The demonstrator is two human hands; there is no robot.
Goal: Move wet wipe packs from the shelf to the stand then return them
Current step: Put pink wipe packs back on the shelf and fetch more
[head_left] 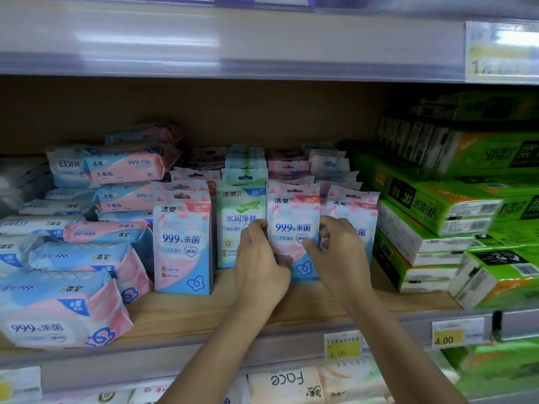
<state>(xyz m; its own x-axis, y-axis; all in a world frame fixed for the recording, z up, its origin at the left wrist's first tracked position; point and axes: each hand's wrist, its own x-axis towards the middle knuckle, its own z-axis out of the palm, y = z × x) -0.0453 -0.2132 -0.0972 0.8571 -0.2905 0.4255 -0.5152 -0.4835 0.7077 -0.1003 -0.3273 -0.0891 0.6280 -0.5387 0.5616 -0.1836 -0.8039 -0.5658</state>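
Note:
A pink and blue wet wipe pack [292, 225] stands upright on the wooden shelf [180, 313], in the middle of a front row of small packs. My left hand [261, 263] grips its left edge with curled fingers. Its right edge is held by my right hand [338, 252], thumb on the front. A green pack [237, 228] stands just left of it, a matching pink pack [183, 243] further left, and another pink pack [355, 214] to the right, partly hidden by my right hand. More small packs stand in rows behind.
Large pink and blue wipe packs [67, 304] are piled on the left of the shelf. Green tissue bundles [443, 217] are stacked at the right. An upper shelf edge [233, 48] runs overhead. Price tags [455, 333] hang on the shelf's front rail; more goods sit below.

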